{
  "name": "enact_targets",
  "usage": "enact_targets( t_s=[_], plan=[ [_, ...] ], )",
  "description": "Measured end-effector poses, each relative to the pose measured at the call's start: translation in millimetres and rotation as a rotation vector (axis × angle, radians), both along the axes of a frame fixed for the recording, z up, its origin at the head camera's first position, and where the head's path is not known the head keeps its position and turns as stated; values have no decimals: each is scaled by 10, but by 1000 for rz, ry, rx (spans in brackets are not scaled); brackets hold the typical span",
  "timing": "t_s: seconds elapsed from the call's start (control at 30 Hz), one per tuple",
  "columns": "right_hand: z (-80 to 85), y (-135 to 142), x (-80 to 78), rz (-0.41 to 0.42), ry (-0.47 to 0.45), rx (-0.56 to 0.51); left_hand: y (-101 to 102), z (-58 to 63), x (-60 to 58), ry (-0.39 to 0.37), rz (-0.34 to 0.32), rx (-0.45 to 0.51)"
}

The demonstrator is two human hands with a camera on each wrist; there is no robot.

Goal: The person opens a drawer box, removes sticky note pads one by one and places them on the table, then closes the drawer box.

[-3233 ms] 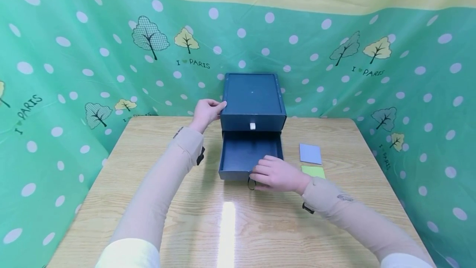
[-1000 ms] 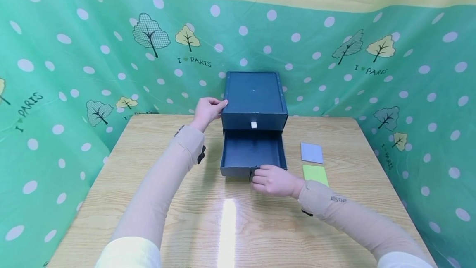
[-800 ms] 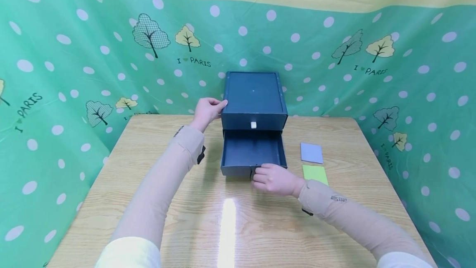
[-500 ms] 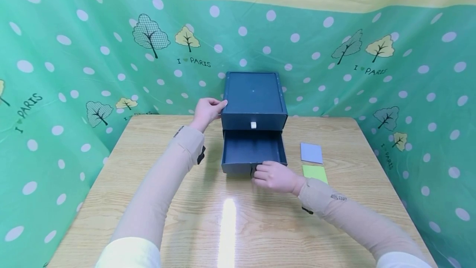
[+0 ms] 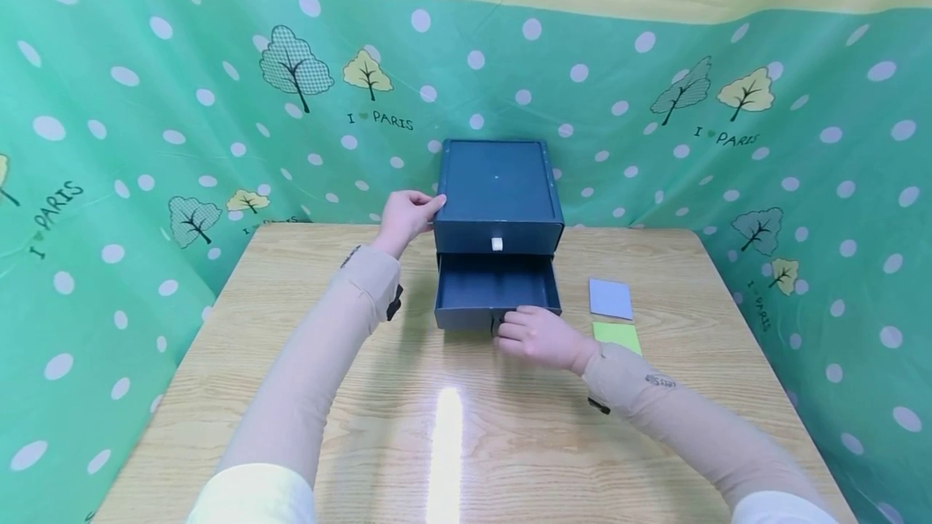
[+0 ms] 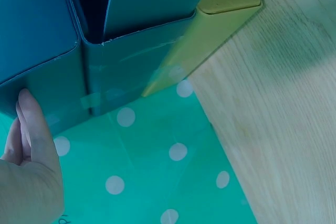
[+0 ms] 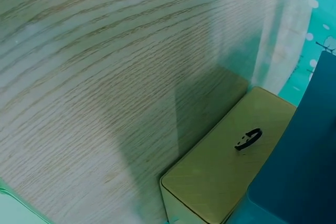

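A dark blue drawer cabinet [image 5: 498, 180] stands at the table's back, its top drawer [image 5: 466, 239] shut, with a white tab. Below that, the middle drawer [image 5: 480, 291] sticks partly out, its inside bare. My left hand [image 5: 404, 218] steadies the cabinet's left side, thumb at the top edge; the left wrist view shows its fingers [image 6: 32, 111] straight against the wall. At the middle drawer's front, my right hand [image 5: 539, 338] has its fingers curled on the black loop pull [image 5: 493, 322], mostly hidden behind them. The right wrist view leaves this hand out.
A yellow bottom drawer [image 7: 226, 166] with its own black loop [image 7: 249, 139] lies under the middle one. To the cabinet's right, a blue sticky-note pad [image 5: 610, 299] and a green one [image 5: 617, 336] lie on the wooden table [image 5: 328, 427]. A polka-dot curtain [image 5: 408, 31] hangs close behind.
Since one second ago the middle drawer has slid some way inward, with my right hand moving along at its front. The left hand stays in place.
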State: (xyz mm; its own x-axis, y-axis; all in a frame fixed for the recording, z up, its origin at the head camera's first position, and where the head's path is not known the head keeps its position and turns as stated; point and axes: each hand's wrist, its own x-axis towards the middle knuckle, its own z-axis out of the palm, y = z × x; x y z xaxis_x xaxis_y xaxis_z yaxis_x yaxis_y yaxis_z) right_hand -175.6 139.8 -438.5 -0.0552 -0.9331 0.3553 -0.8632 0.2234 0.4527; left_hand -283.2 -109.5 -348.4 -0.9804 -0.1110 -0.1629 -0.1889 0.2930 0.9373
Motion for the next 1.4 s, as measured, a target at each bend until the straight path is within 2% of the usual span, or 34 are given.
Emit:
enact_targets(
  t_s=[0.2, 0.47, 0.73, 0.97, 1.4],
  plan=[
    [23, -4, -15, -26, -69, -20, -6, 3, 1, 1, 2, 3],
    [23, -11, -46, -54, -76, -37, -7, -4, -1, -11, 0, -1],
    [-14, -1, -112, -62, -186, -99, -8, -16, -6, -7, 3, 17],
    [-15, 6, -136, -96, -241, -127, 3, 8, 0, -11, -7, 26],
    [-48, -25, -231, -123, -255, -194, -7, 11, -7, -23, -10, 13]
  ],
)
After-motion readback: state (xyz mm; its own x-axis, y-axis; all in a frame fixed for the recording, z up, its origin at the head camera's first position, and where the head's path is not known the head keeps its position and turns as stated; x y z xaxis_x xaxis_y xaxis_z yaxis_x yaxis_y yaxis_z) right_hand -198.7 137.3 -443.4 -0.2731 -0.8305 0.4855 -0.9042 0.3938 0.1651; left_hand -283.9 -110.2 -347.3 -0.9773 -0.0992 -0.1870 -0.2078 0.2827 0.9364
